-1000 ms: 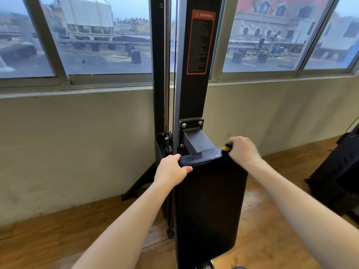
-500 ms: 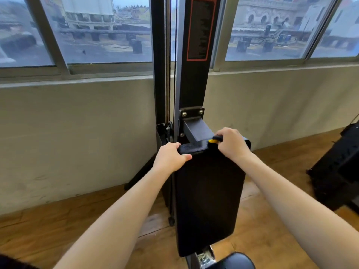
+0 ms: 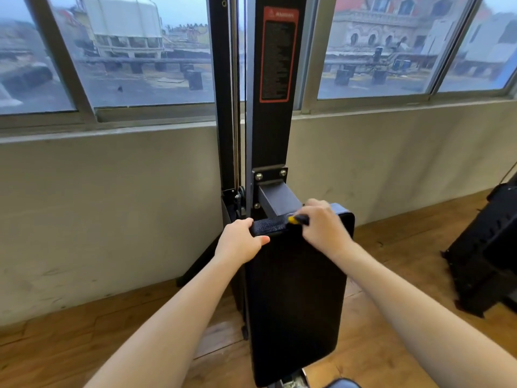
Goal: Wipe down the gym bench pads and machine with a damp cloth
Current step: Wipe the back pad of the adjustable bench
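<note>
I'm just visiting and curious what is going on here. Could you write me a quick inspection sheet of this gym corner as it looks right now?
Surface: black back pad stands upright on the machine, its top edge in both hands.
Job's things: dark cloth with a yellow bit sits at the pad's top edge; dampness cannot be told.
Clutter: nothing seen.
Hands: left hand grips the pad's top left corner; right hand holds the cloth against the top edge.
Cables: thin machine cable runs vertically beside the black upright.
Surroundings: wooden floor, beige wall, windows onto rooftops, other black equipment at right.
</note>
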A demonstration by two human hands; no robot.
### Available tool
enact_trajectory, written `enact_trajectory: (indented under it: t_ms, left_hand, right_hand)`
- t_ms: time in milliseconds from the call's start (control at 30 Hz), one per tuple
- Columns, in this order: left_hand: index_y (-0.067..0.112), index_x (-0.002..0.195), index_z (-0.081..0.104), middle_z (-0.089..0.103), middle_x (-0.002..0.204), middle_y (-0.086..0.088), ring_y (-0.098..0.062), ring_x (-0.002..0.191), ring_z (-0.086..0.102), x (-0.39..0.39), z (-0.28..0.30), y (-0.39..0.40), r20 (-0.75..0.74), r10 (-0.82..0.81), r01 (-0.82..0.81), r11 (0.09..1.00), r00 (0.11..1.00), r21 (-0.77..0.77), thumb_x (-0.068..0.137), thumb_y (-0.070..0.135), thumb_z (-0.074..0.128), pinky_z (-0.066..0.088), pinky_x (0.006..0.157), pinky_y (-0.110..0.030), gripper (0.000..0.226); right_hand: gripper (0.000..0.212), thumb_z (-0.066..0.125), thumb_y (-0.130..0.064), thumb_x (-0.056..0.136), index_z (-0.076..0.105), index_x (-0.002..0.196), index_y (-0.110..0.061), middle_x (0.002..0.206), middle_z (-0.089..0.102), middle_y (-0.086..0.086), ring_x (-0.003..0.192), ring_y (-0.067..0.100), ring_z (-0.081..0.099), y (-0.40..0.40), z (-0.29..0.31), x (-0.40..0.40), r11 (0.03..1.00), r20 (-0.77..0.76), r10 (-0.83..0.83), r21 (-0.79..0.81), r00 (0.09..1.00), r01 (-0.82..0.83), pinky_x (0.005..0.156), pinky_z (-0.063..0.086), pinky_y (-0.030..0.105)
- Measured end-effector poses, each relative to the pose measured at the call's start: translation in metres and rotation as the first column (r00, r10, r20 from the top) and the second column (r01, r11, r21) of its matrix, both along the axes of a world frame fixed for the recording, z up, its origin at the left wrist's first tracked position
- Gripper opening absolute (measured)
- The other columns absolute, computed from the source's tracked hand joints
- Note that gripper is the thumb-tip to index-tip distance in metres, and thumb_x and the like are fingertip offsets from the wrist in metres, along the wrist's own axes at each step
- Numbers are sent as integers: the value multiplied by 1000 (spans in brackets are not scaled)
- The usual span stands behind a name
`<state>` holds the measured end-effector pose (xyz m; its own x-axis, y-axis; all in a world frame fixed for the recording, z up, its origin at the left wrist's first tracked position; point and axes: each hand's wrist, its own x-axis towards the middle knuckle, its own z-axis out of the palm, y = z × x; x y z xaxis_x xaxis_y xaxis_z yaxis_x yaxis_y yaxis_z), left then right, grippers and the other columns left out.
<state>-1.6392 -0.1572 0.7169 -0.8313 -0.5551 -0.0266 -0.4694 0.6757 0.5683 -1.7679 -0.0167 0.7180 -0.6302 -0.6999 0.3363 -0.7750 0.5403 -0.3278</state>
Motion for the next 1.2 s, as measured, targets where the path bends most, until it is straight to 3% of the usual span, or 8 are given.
enact_trajectory:
  t_ms: [67, 167, 400, 533, 667, 900, 1067, 1200]
  left_hand:
    - [13, 127, 54, 58, 121, -7, -24, 113, 53, 0, 1, 1, -2, 8, -8, 1000, 1000, 11, 89, 35, 62, 41, 88, -28, 45]
    - [14, 116, 60, 61, 113, -5, -22, 104, 57, -1, 1, 0, -1, 9, -9, 1000, 1000, 26, 87, 35, 64, 44, 83, -28, 36]
    - [17, 110, 62, 65, 106, -3, -21, 97, 59, -4, 1, -1, 20, -2, 2, 1000, 1000, 10, 86, 32, 64, 43, 76, -27, 28]
    - [13, 120, 56, 61, 115, -6, -24, 108, 55, -4, -1, 4, 16, 41, -41, 999, 999, -7, 88, 33, 63, 42, 85, -29, 38]
    - [12, 121, 56, 61, 118, -6, -25, 109, 55, -7, -1, 7, 44, 61, -60, 998, 997, -28, 89, 31, 61, 46, 89, -33, 38]
    - [17, 116, 57, 63, 105, -3, -19, 93, 58, -10, 2, 10, 97, 86, -85, 996, 992, -20, 89, 30, 62, 45, 77, -27, 30]
    - [10, 132, 47, 54, 129, -9, -26, 119, 49, -11, 7, 24, 151, 127, -117, 990, 980, -76, 94, 26, 54, 39, 93, -30, 42]
    - [9, 136, 41, 39, 143, -13, -29, 132, 36, -24, 14, 33, 282, 92, -29, 975, 955, -219, 95, 19, 47, 34, 106, -37, 43]
  right_hand:
    - [25, 55, 6, 74, 74, 88, -5, 83, 56, 13, 89, 38, 55, 32, 3, -40, 964, 15, -264, -25, 964, 265, 69, 36, 28]
    - [23, 56, -3, 81, 73, 96, -5, 95, 61, 16, 99, 37, 56, 27, 16, -56, 947, 49, -321, 34, 946, 319, 77, 41, 30]
    - [26, 58, -7, 80, 71, 102, -10, 103, 64, 10, 99, 26, 56, -59, 20, 39, 971, 87, 208, 106, 974, -216, 85, 46, 34]
    - [29, 57, -6, 79, 73, 102, -11, 105, 68, 14, 102, 33, 59, -10, 20, -29, 984, 27, -129, 125, 991, 125, 84, 45, 31]
    - [25, 58, -12, 85, 71, 106, -12, 109, 68, 14, 104, 32, 60, 13, 30, -76, 934, 183, -355, 117, 917, 338, 82, 46, 29]
    - [26, 53, -2, 81, 70, 99, -9, 97, 59, 8, 94, 26, 51, -23, 6, 12, 968, -5, 246, 44, 969, -245, 78, 41, 29]
    - [29, 51, 3, 74, 72, 91, -7, 93, 65, 13, 94, 35, 56, 46, -1, -84, 963, 135, -233, -108, 963, 248, 70, 38, 27]
    - [27, 56, 0, 79, 73, 97, -10, 93, 68, 8, 89, 25, 57, 36, 10, -90, 962, 263, -152, -182, 953, 203, 70, 35, 20]
